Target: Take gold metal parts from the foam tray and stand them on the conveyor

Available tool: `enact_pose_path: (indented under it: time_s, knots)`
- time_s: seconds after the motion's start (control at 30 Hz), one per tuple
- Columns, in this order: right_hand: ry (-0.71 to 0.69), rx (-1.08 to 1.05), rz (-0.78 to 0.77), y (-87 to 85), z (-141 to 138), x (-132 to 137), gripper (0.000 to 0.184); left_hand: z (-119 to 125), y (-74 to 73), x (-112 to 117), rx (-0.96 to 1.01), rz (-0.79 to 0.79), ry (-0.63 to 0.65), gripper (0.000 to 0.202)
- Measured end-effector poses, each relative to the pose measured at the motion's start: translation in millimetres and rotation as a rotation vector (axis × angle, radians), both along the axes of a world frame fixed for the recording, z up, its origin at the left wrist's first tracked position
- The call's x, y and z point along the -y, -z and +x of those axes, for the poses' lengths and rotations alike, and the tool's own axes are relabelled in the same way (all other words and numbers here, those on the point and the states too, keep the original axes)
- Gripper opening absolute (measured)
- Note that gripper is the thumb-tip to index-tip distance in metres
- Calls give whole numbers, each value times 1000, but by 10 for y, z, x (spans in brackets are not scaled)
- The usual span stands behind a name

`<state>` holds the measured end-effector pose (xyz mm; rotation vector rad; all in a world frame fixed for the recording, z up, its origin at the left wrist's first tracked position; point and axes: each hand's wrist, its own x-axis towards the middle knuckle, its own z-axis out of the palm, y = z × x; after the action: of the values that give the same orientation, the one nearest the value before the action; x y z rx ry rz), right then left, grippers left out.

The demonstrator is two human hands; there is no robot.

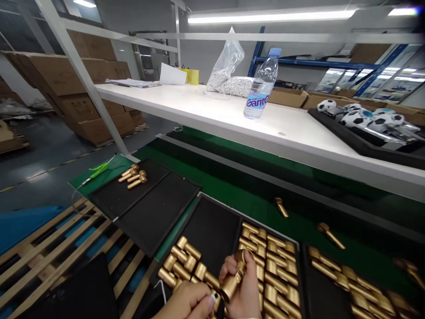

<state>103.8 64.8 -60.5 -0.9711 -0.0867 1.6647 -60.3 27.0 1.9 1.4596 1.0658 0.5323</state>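
My right hand (pixel 245 285) is closed round a gold hammer-shaped device (pixel 234 279), a wide cylinder with a slimmer part, held at a tilt with my thumb along its right side. Just to the left, my left hand (pixel 191 301) pinches a small white-and-black piece (pixel 213 296) close to the device's lower end. Whether that piece touches the device I cannot tell. A white cord (pixel 162 288) curves beside my left hand. Below both hands lies a black tray (pixel 212 226) with many similar gold devices (pixel 279 283), packed in rows at its right and more loosely at its left.
Another black tray (pixel 156 208) holds several gold devices near a green-handled tool (pixel 99 169). Gold pieces (pixel 281 207) lie on the green belt (pixel 252 195). A white shelf (pixel 199 99) above bears a water bottle (pixel 262 86) and football-patterned items (pixel 360 117). A wooden pallet (pixel 59 266) stands lower left.
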Motion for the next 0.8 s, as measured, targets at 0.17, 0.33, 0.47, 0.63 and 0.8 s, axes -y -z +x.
enact_pose_path:
  time_s: [0.17,0.33,0.47,0.63,0.8]
  knots:
    - [-60,-74,-68,-85,-162,36,49,29,91,-15,58,114,112,48]
    - [-58,-84,-19,-61,-148,102,50,69,93,24,1,73,59,48]
    - [-36,-201,-124,-136,-155,96,46,105,64,35,21,-4,29,48]
    - [254,-387,-353,-419,-246,78,37,137,103,80,-38,-33,-41,42]
    - [430,-257,-219,-546,-315,99,35,182,162,111,-31,-106,-117,40]
